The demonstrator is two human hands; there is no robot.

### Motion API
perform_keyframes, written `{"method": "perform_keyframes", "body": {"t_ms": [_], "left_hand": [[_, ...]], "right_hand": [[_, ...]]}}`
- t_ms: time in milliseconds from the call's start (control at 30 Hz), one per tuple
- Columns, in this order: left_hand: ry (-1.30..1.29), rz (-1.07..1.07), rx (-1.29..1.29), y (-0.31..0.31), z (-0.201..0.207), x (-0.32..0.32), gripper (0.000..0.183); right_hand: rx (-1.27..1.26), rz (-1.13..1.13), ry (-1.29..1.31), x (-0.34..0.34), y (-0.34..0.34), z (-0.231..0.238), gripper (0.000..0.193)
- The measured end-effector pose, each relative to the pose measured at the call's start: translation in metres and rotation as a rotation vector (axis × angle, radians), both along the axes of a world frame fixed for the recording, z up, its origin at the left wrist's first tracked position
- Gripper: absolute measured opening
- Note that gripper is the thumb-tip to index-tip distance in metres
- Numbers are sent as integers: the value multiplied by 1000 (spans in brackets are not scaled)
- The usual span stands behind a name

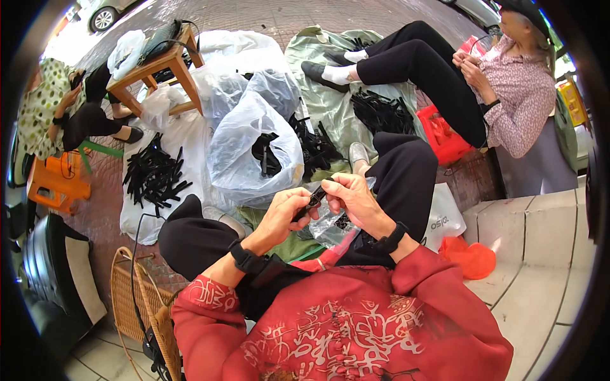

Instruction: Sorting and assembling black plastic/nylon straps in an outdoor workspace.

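In front of my lap, both hands meet on a short black strap-like piece (314, 200); its exact kind is too small to make out. My left hand (287, 208) grips its lower end with closed fingers. At the upper end, the thumb and fingers of my right hand (356, 199) pinch it. Below the hands, a clear plastic bag (327, 230) with small dark bits in it rests between my legs. Just beyond stands an open translucent bag (238, 149) with black pieces (265, 154) inside.
Piles of black strips lie to the left (155, 170) and far right (383, 114). A wooden stool (176, 62) holds bags. Two people sit nearby, one at left (47, 114), one at right (515, 95). A red basket (441, 134), wicker chair (130, 305) and tiled ledge (549, 235) flank me.
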State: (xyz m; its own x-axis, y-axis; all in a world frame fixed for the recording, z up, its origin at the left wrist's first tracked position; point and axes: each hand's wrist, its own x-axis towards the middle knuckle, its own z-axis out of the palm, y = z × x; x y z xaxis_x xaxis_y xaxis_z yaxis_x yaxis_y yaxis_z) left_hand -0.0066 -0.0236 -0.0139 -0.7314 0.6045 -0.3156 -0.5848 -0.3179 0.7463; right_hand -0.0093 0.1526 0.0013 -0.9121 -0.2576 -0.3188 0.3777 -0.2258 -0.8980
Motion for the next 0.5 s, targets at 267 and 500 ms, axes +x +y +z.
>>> {"method": "perform_keyframes", "body": {"t_ms": [267,500], "left_hand": [[58,-4,-115,1,-1,14,13],[20,26,-148,-2,-13,30,15]], "right_hand": [[-132,12,-115,6,3,-11,20],[-80,-163,-88,2,20,-19,21]]}}
